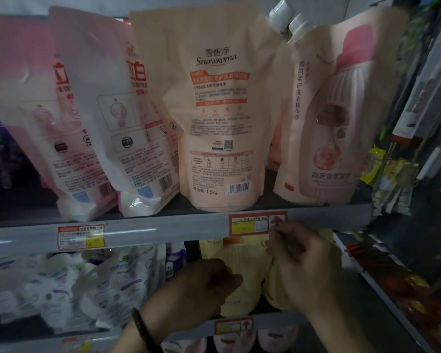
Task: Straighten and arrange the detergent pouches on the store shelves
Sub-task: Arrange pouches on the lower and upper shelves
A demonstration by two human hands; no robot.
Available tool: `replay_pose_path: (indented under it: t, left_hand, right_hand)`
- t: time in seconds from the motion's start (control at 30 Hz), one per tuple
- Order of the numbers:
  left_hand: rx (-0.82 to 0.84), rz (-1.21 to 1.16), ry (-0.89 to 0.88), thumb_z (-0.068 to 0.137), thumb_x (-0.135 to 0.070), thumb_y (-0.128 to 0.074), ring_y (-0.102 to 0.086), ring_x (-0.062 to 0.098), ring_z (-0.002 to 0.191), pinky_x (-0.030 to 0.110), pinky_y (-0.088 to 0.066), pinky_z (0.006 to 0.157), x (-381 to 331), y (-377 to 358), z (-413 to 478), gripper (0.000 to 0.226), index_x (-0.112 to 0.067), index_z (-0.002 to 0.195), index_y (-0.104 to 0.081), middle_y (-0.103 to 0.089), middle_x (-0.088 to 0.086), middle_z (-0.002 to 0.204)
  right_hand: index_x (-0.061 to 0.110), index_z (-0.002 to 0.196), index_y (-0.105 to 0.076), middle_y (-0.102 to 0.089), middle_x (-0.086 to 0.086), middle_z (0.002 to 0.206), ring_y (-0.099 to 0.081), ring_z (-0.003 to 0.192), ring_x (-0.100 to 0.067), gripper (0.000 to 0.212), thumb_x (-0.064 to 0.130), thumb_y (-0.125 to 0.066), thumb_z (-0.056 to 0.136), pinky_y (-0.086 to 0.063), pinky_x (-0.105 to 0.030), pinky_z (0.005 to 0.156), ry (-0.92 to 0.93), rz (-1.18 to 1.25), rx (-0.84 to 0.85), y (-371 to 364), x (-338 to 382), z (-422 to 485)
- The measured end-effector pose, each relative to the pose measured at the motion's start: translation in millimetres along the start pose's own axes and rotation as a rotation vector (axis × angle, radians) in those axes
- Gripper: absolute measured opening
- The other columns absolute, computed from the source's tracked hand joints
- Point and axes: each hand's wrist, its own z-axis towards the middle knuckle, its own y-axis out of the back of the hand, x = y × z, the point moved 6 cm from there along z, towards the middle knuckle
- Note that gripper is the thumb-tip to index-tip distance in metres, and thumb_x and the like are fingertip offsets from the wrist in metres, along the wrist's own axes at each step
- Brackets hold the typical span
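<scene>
Directly below the smooth, flat-faced peach Snowroma pouch (219,110), one shelf down, stand two soft, bulging pouches. The left hand (204,289) curls round the left yellow pouch (242,261). The right hand (303,263) pinches the crumpled top of the right yellow pouch (275,294).

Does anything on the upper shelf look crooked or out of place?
Yes. The two white-and-pink pouches lean left, and the peach Snowroma pouch shows its barcode side while its right neighbour faces front.
</scene>
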Motion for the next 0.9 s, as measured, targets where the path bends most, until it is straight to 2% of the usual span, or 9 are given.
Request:
replay_pose_path:
  t: [0.13,0.2,0.3,0.4,0.53,0.6,0.67,0.8,0.9]
  left_hand:
    - [-0.037,-0.062,-0.137,0.099,-0.052,-0.064,-0.075,0.016,0.074,0.046,-0.063,0.083,-35.4,17.9,-18.7,0.036,-0.019,0.085,-0.069,-0.073,0.002,0.075]
    - [-0.102,-0.140,-0.232,0.096,-0.055,-0.065,-0.075,0.021,0.074,0.056,-0.062,0.082,-53.0,33.2,-26.8,0.037,-0.019,0.087,-0.068,-0.073,0.004,0.076]
    - [-0.234,-0.222,-0.385,0.095,-0.052,-0.067,-0.074,0.026,0.072,0.061,-0.061,0.074,-79.0,57.5,-38.1,0.037,-0.016,0.087,-0.065,-0.069,0.009,0.075]
    - [-0.422,-0.215,-0.552,0.097,-0.045,-0.066,-0.070,0.027,0.072,0.057,-0.058,0.066,-102.3,81.0,-49.5,0.028,-0.019,0.086,-0.066,-0.067,0.006,0.075]
    - [-0.646,-0.195,-0.653,0.100,-0.039,-0.068,-0.068,0.020,0.073,0.039,-0.054,0.060,-117.3,106.8,-57.4,0.019,-0.022,0.091,-0.065,-0.069,-0.001,0.079]
    - [-0.735,-0.151,-0.686,0.095,-0.031,-0.071,-0.070,0.020,0.077,0.035,-0.054,0.061,-123.2,117.0,-59.5,0.012,-0.023,0.096,-0.063,-0.070,-0.003,0.083]
    - [-0.780,-0.136,-0.706,0.093,-0.028,-0.073,-0.071,0.020,0.087,0.038,-0.058,0.067,-127.1,126.2,-58.9,0.017,-0.023,0.103,-0.061,-0.070,-0.006,0.093]
    - [-0.834,-0.189,-0.669,0.090,-0.049,-0.076,-0.067,0.009,0.115,0.042,-0.060,0.091,-124.4,145.4,-50.0,0.040,-0.031,0.120,-0.056,-0.067,-0.015,0.118]
    - [-0.824,-0.308,-0.694,0.079,-0.051,-0.079,-0.060,-0.001,0.127,0.032,-0.055,0.102,-123.9,153.2,-42.6,0.060,-0.041,0.131,-0.051,-0.063,-0.025,0.128]
  right_hand:
    - [0.033,0.088,-0.074,-0.077,0.019,0.082,-0.073,0.078,0.002,0.006,0.029,-0.075,0.093,-0.056,-0.013,0.066,-0.014,0.072,0.027,3.6,17.2,6.7]
    - [0.032,0.086,-0.075,-0.076,0.019,0.080,-0.073,0.078,0.001,0.011,0.023,-0.077,0.093,-0.053,-0.011,0.064,0.002,0.112,0.032,6.7,29.6,12.4]
    - [0.031,0.088,-0.075,-0.076,0.020,0.081,-0.073,0.079,0.001,0.013,0.019,-0.078,0.092,-0.054,-0.011,0.064,0.062,0.139,0.028,12.5,51.4,23.9]
    - [0.029,0.091,-0.075,-0.076,0.020,0.082,-0.073,0.079,0.001,0.012,0.018,-0.078,0.094,-0.057,-0.014,0.065,0.107,0.158,0.047,17.3,71.7,36.0]
    - [0.032,0.098,-0.073,-0.075,0.024,0.090,-0.072,0.087,0.004,0.009,0.025,-0.077,0.094,-0.057,-0.014,0.070,0.184,0.119,0.037,21.7,95.7,49.9]
    - [0.033,0.104,-0.071,-0.073,0.026,0.096,-0.070,0.092,0.007,0.012,0.029,-0.076,0.094,-0.057,-0.011,0.073,0.208,0.116,0.031,23.0,104.0,57.5]
    - [0.033,0.107,-0.069,-0.072,0.027,0.099,-0.068,0.096,0.011,0.016,0.030,-0.077,0.094,-0.054,-0.007,0.073,0.208,0.139,0.027,25.1,110.0,66.0]
    - [0.034,0.116,-0.066,-0.071,0.024,0.106,-0.063,0.103,0.016,0.026,0.032,-0.078,0.093,-0.050,-0.001,0.077,0.203,0.153,0.011,27.5,118.2,80.2]
    - [0.037,0.126,-0.062,-0.067,0.021,0.122,-0.063,0.113,0.008,0.038,0.038,-0.078,0.092,-0.059,-0.019,0.092,0.193,0.140,0.043,22.0,121.1,86.4]
